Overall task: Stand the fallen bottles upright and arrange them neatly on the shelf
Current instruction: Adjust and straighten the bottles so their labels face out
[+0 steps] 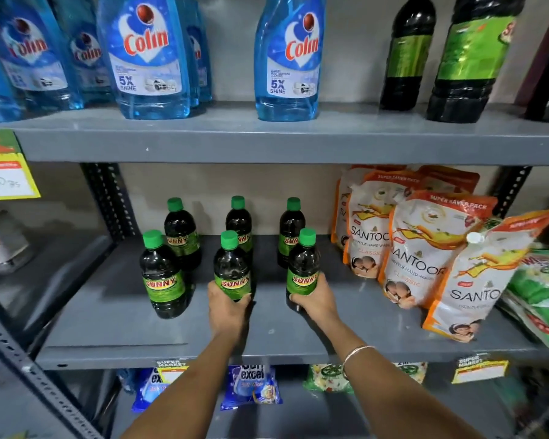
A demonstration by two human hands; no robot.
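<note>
Several dark Sunny bottles with green caps stand upright in two rows on the grey middle shelf (114, 312). The back row holds three: left (182, 232), middle (239, 223), right (290, 229). In the front row, the left bottle (162, 277) stands free. My left hand (227, 307) is wrapped around the base of the front middle bottle (232, 267). My right hand (314, 299) grips the lower part of the front right bottle (303, 267). Both held bottles are upright on the shelf.
Orange-and-white Santoor refill pouches (409, 258) lean at the right of the same shelf, with green packets (539, 296) beyond them. Blue Colin bottles (146, 55) and tall dark bottles (466, 58) stand on the shelf above. Detergent packets (251, 388) lie below.
</note>
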